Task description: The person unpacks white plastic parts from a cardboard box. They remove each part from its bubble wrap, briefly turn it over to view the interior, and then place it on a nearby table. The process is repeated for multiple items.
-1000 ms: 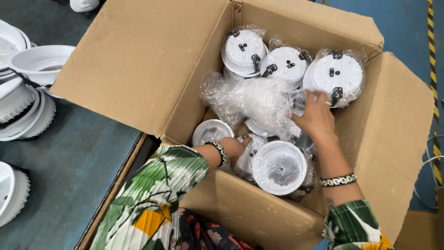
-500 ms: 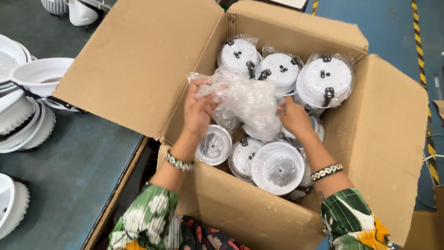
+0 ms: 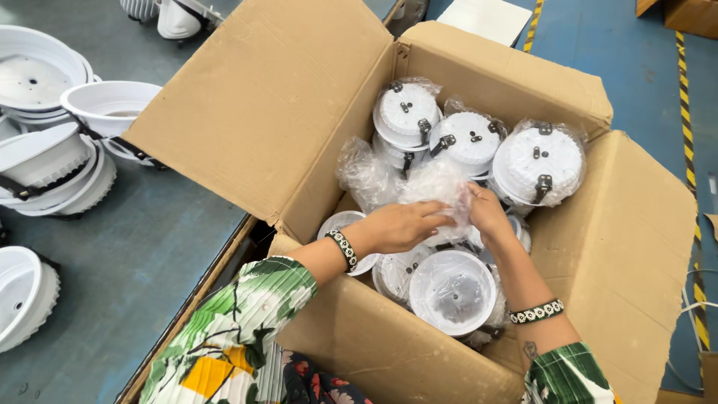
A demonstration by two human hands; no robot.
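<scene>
Left hand and right hand are clamped together on a bagged lamp; lowered deeper into the box than before.

A grey-green worktable fills the left side, its surface dull and scuffed, with a wooden edge strip running along its near side; to the right lies a blue floor marked by a yellow-and-black striped line; a pale flat sheet rests on the floor at the top; even daylight-like brightness falls across everything, casting soft shadows
</scene>
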